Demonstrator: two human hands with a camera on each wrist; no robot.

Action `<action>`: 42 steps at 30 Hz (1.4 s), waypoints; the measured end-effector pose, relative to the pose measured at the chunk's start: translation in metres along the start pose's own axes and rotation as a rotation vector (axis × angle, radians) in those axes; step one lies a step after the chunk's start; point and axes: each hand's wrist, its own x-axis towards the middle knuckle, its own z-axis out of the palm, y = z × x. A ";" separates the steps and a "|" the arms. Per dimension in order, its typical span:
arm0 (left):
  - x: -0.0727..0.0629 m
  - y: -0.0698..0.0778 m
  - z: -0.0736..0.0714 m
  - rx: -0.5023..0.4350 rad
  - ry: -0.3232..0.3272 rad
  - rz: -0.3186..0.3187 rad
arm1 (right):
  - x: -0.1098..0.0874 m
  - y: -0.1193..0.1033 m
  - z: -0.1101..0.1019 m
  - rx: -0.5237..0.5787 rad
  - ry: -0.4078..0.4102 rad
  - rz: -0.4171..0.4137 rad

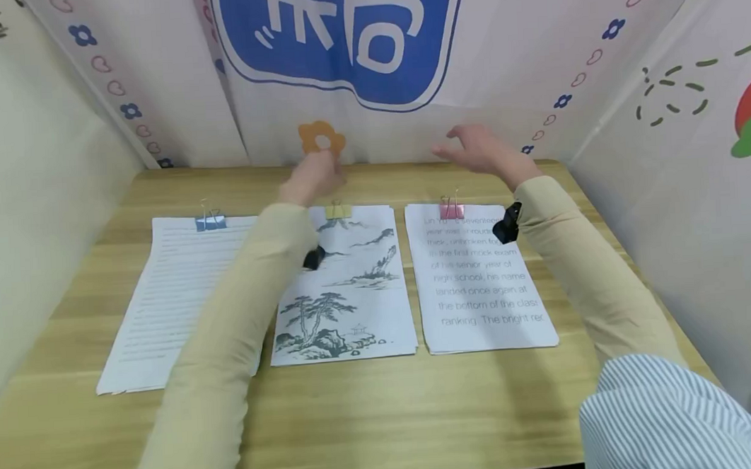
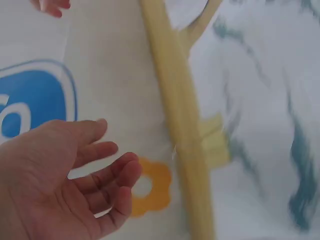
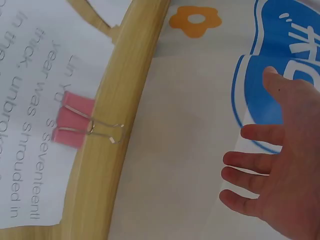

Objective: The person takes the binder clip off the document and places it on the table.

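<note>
Head view has small-type pages (image 1: 156, 310), landscape sheets (image 1: 329, 315) and large-type sheets (image 1: 480, 278) clipped at twelve o'clock, by blue clip (image 1: 211, 223), yellow clip (image 1: 338, 211) and pink clip (image 1: 452, 212) respectively, presumably to keep them squared and readable. From here, I see the left hand (image 1: 314, 177) at the yellow clip's eleven o'clock, the right hand (image 1: 478, 151) at the pink clip's one o'clock, both empty, fingers loosely apart.

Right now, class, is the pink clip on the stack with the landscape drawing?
No, the pink clip sits on the right-hand stack, which bears large printed text.
</note>
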 end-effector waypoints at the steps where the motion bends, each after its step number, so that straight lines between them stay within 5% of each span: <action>1: 0.003 0.005 0.012 -0.028 -0.002 0.004 | -0.002 0.007 0.002 -0.002 0.001 0.011; 7: 0.027 0.034 0.082 -0.305 -0.028 -0.085 | -0.011 0.042 0.014 -0.023 -0.018 0.032; 12: 0.051 0.044 0.121 -0.542 0.044 -0.166 | -0.016 0.058 0.029 -0.021 -0.094 0.062; 21: 0.078 0.046 0.145 -0.763 0.042 -0.329 | -0.017 0.079 0.040 -0.052 -0.108 0.084; 27: 0.088 0.063 0.161 -0.854 0.035 -0.307 | -0.022 0.099 0.045 -0.022 -0.070 0.113; 32: 0.087 0.062 0.168 -0.901 0.048 -0.326 | -0.011 0.095 0.055 0.006 -0.083 0.092; 42: 0.084 0.066 0.173 -0.811 0.111 -0.228 | 0.013 0.091 0.064 0.112 -0.060 0.059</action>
